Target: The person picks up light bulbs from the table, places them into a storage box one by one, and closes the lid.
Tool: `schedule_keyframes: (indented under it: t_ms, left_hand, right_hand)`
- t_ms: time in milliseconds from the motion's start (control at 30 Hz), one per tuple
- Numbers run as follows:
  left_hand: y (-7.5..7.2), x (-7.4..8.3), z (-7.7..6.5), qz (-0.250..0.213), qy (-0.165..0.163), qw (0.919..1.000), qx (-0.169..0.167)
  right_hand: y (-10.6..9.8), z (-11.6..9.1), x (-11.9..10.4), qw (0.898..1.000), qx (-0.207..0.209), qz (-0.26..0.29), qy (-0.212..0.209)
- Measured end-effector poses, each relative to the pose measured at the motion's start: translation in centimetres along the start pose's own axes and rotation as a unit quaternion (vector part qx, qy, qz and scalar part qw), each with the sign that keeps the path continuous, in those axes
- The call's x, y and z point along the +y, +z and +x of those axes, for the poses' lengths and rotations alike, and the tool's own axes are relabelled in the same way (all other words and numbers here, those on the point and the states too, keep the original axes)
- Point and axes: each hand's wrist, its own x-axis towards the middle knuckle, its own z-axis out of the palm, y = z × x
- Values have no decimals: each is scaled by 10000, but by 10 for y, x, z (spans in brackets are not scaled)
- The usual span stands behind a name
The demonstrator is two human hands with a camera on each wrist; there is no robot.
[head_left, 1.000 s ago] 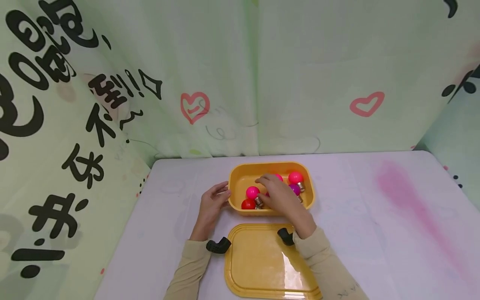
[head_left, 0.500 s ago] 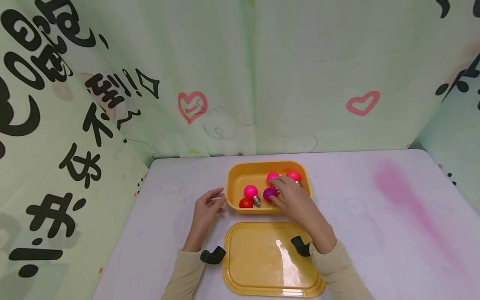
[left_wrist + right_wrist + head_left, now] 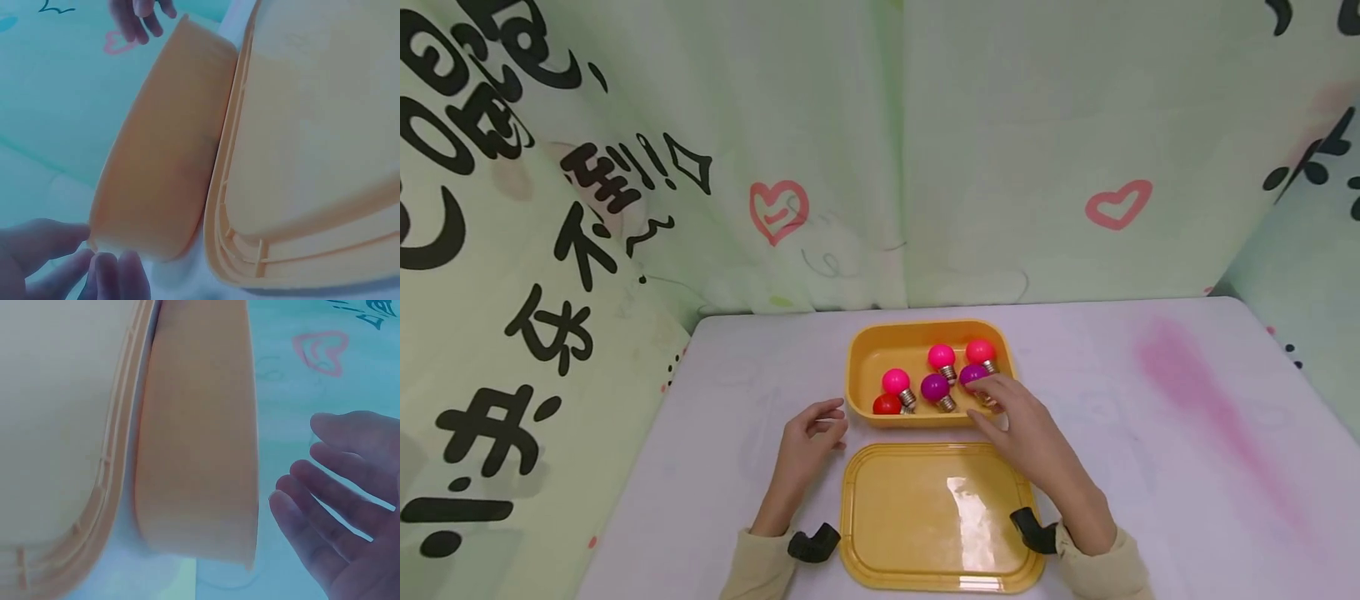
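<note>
The yellow plastic box (image 3: 868, 350) holds several small light bulbs with silvery screw bases. A red bulb (image 3: 887, 404) and a pink bulb (image 3: 895, 382) lie at the left, a purple bulb (image 3: 935, 387) near the middle. Behind it are another pink bulb (image 3: 942, 357) and a reddish-pink bulb (image 3: 980, 350). My right hand (image 3: 1022, 425) hovers over the box's front right corner, fingertips by a second purple bulb (image 3: 972, 374); its fingers (image 3: 331, 494) are spread with nothing between them. My left hand (image 3: 808, 437) is relaxed, fingertips right at the box's left rim.
A yellow lid (image 3: 940, 517) lies flat on the white table (image 3: 1150, 467), just in front of the box. Black camera mounts (image 3: 815, 543) sit at both wrists. A pale green curtain (image 3: 1000, 167) with drawings and lettering stands behind and to the left.
My right hand has moved from the box's middle to its front right corner, uncovering the bulbs. The middle purple bulb now lies free of the fingers. My left hand has drawn back slightly.
</note>
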Motion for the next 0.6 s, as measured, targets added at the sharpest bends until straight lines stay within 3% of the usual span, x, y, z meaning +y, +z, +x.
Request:
schedule_keyframes:
  t_ms: [300,600]
  left_hand:
    - [-11,0,-17,319,-118,9994,-4]
    - [-14,-3,-32,532,-252,9980,-222]
  right_hand:
    - [-11,-22,16,9997,-17,-11,234]
    - [-17,-43,29,9968,-227,-98,754]
